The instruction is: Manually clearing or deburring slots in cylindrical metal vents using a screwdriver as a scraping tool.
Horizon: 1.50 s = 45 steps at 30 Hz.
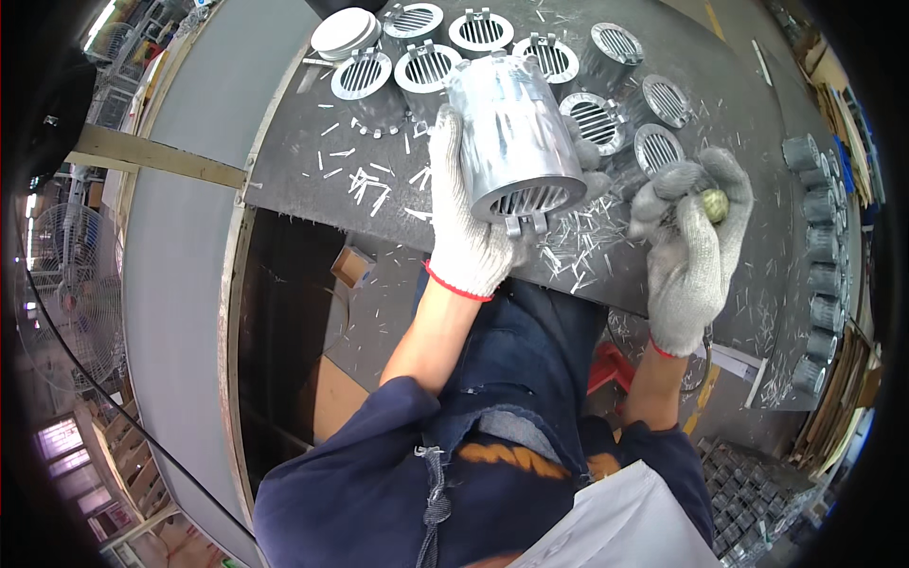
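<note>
My left hand (pixel 470 237), in a white knit glove with a red cuff, grips a shiny metal cylinder (pixel 514 123). The cylinder is tilted, its slotted grille end toward me and a small clip on the lower rim. Grey gloved fingertips show on its right side. To the right, apart from the cylinder, my gloved right hand (pixel 696 256) is closed around an object with a rounded yellowish end (pixel 714 205); the rest of that object is hidden by the fingers. Similar grilled cylinders, such as one metal cylinder (pixel 597 123), stand beyond both hands on the dark table (pixel 294 194).
Metal slivers (pixel 579 251) lie scattered over the tabletop. A stack of white discs (pixel 346 33) sits at the far left corner. More cylinders (pixel 824 246) line the right side. A grey panel (pixel 180 237) runs along the left, with a fan (pixel 71 293) beyond.
</note>
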### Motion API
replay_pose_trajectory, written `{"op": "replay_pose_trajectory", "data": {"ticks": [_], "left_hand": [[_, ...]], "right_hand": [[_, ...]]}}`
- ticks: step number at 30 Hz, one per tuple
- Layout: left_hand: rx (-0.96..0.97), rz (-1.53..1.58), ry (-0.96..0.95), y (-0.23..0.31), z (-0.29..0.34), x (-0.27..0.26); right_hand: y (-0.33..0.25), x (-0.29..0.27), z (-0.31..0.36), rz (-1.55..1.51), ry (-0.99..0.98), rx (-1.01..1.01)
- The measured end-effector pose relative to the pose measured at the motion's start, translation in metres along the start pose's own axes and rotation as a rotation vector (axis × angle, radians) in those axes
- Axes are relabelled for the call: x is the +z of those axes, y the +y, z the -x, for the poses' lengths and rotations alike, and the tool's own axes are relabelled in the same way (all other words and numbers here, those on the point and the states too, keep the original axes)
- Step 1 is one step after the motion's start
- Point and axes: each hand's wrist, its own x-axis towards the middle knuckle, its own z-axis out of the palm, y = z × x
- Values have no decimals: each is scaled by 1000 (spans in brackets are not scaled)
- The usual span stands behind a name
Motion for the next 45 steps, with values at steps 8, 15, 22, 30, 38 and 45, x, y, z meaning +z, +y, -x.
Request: {"op": "replay_pose_trajectory", "data": {"ticks": [8, 15, 22, 30, 38, 45], "left_hand": [[188, -117, 368, -10, 8, 17], [202, -76, 292, -5, 15, 11], [202, -79, 354, -8, 18, 9], [298, -330, 410, -25, 14, 27], [178, -300, 589, -23, 11, 22], [107, -203, 560, -24, 14, 14]], "right_hand": [[-23, 1, 0, 490, -64, -369], [-21, -2, -40, 895, -94, -882], [-9, 22, -34, 652, -256, -639], [6, 25, -32, 500, -709, -614], [25, -21, -11, 204, -621, -191], [-16, -49, -28, 855, -249, -1013]]}}
